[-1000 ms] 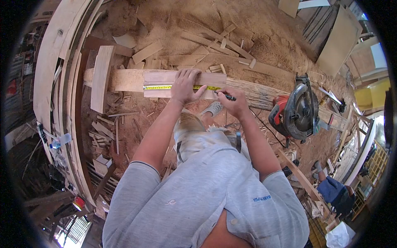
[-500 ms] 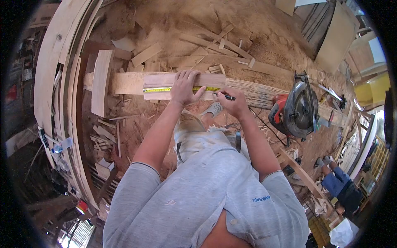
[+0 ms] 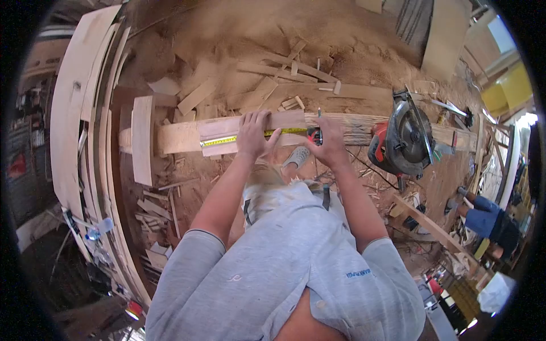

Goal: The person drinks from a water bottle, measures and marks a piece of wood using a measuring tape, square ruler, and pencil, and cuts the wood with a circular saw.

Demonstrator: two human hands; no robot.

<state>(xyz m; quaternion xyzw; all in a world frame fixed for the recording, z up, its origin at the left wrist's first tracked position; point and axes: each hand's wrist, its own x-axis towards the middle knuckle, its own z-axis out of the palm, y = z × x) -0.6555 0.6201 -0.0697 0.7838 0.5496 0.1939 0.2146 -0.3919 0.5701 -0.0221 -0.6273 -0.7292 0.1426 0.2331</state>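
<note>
A short pinkish board [image 3: 219, 128] lies along a long rough timber beam [image 3: 355, 128] in front of me. The yellow blade of a tape measure [image 3: 219, 141] stretches across it. My left hand [image 3: 254, 134] rests flat over the board and blade, thumb spread toward the right. At the board's right end, my right hand [image 3: 329, 142] is closed around the red and black case [image 3: 314, 136] of the tape measure. A slim pen or pencil [image 3: 319, 113] sticks up between its fingers; its lower part is hidden.
To the right, a red and black circular saw [image 3: 402, 136] sits on the beam, its cord trailing below. A loose plank [image 3: 143, 139] crosses the beam's left end. Offcuts [image 3: 264, 91] and sawdust cover the ground. Long boards [image 3: 85, 102] stand at left. Another person [image 3: 483, 219] is at far right.
My right hand has shifted from holding the pen low at the board's end to gripping the tape case, the pen now pointing away. My left hand stays on the board, which appears slightly tilted.
</note>
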